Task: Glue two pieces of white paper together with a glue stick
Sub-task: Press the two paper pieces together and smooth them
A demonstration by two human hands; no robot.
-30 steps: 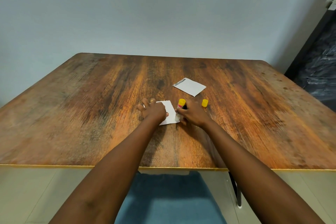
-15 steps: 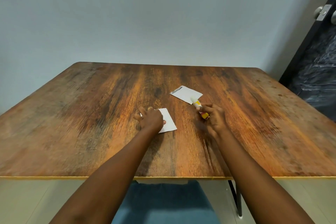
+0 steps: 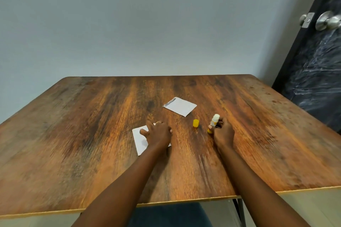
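Observation:
My left hand [image 3: 158, 134] lies flat, fingers spread, on a small white paper [image 3: 140, 141] near the middle of the wooden table [image 3: 92, 134]. A second white paper [image 3: 180, 106], with a grey strip along one edge, lies farther back. My right hand [image 3: 222, 131] grips an uncapped glue stick [image 3: 214, 122], its white tip pointing up and away and its yellow base low by the table. The yellow cap [image 3: 196, 123] stands on the table between my hands.
The table's near edge [image 3: 184, 202] runs across the bottom. A dark door [image 3: 317, 72] with metal knobs [image 3: 327, 20] stands at the right. A pale wall rises behind the table.
My right hand has carried the glue stick off the near paper to the right, past the cap. My left hand stays on the paper. The camera has tilted upward.

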